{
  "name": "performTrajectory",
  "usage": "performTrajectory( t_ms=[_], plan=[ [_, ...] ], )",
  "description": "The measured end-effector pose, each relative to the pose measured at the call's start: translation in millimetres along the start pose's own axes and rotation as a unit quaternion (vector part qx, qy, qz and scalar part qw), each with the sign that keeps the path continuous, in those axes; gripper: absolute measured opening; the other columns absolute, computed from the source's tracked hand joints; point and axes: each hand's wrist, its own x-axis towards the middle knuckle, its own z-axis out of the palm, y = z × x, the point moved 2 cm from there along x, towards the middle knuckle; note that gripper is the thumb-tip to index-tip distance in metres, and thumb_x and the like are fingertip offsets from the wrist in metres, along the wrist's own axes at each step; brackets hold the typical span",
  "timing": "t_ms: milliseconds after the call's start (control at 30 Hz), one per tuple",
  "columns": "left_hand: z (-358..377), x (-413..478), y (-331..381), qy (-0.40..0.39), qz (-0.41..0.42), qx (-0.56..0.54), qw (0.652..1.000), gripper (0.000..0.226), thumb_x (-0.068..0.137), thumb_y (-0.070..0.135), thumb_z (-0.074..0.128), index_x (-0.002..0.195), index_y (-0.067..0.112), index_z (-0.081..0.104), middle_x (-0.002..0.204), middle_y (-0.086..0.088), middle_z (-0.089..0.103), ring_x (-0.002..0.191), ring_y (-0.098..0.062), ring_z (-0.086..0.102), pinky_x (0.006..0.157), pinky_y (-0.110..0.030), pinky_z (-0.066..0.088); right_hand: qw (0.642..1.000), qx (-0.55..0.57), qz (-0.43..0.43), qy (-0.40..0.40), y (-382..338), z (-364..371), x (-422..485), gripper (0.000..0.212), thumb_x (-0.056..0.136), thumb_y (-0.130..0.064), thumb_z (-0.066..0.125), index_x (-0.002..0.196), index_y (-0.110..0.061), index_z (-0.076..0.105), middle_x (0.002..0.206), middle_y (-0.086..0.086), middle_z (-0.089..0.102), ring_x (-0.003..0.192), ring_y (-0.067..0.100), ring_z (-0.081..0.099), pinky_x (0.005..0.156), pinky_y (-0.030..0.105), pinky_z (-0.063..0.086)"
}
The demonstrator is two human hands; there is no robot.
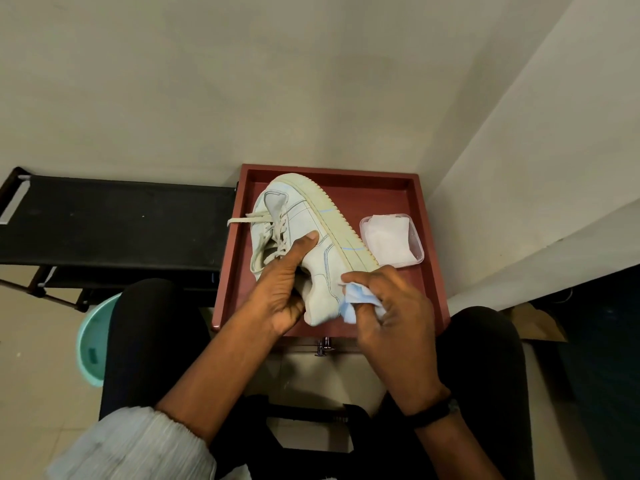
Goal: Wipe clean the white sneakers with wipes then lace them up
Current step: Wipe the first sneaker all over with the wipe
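the white sneaker (304, 220) lies tilted on its side over the dark red tray (381, 195), its ribbed, yellowed sole turned up and to the right. the left hand (284, 289) grasps it at mid-length, with the thumb flat along the side panel and the other fingers curled out of sight behind the upper. a loose lace (242, 220) trails over the tray's left rim. the right hand (394, 313) clutches a bunched pale wipe (360, 303), pinched between thumb and fingers and pressed against the near end of the shoe by the edge of the sole. on the tray's right side, just beside the sole, sits a clear plastic tub (419, 252) holding folded white wipes (388, 237). a black wristband (433, 414) circles the right wrist. a black bench (121, 216) stands left of the tray, with a teal basin (91, 341) on the floor near it
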Motion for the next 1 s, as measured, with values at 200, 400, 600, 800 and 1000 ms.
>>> performTrajectory(
  t_ms=[200,400,600,800,1000],
  plan=[
    [1.2,-3.8,1.5,-0.013,-0.005,0.02,1.0,0.029,0.089,0.018,0.072,0.116,0.011,0.069,0.116,-0.014,0.074,0.113,-0.03,0.069,0.103,-0.049,0.051,0.994,0.009,-0.034,-0.099,-19.3,5.7,-9.5,0.041,0.09,-0.034,0.039,0.108,-0.017,0.072,0.107,-0.003,0.067,0.101,0.015,0.064,0.089,0.032,0.056],
    [1.5,-4.6,1.9,-0.01,0.016,0.043,0.999,0.041,0.088,0.018,0.073,0.127,0.011,0.065,0.118,-0.012,0.074,0.112,-0.029,0.07,0.102,-0.049,0.053,0.998,-0.02,0.046,-0.042,-5.6,-1.5,-1.1,0.026,0.092,-0.026,0.069,0.115,-0.017,0.066,0.115,-0.004,0.069,0.096,0.004,0.056,0.085,0.019,0.051],
    [1.8,-5.3,0.5,-0.007,0.024,0.05,0.998,0.033,0.087,0.015,0.073,0.12,0.012,0.068,0.116,-0.012,0.075,0.108,-0.028,0.072,0.096,-0.047,0.057,0.998,-0.059,-0.009,-0.027,-12.5,4.8,-8.0,0.021,0.081,-0.022,0.063,0.099,-0.012,0.07,0.099,0.002,0.072,0.087,0.017,0.068,0.079,0.03,0.059],
    [2.9,-7.2,1.0,-0.01,0.024,0.048,0.998,0.04,0.087,0.015,0.074,0.125,0.012,0.066,0.116,-0.011,0.075,0.108,-0.028,0.072,0.095,-0.046,0.058,0.995,-0.093,-0.035,-0.011,-12.2,-2.5,1.0,0.018,0.079,-0.016,0.068,0.097,-0.014,0.067,0.096,0.002,0.07,0.085,0.019,0.067,0.072,0.027,0.056],
    [4.8,-8.2,-0.4,-0.018,0.022,0.052,0.998,0.042,0.086,0.018,0.075,0.127,0.012,0.066,0.118,-0.012,0.074,0.11,-0.028,0.071,0.098,-0.048,0.056,0.995,-0.093,-0.034,-0.013,-14.3,-3.9,-1.3,0.019,0.081,-0.018,0.066,0.099,-0.013,0.068,0.099,0.003,0.071,0.09,0.02,0.068,0.076,0.034,0.061]
  ],
)
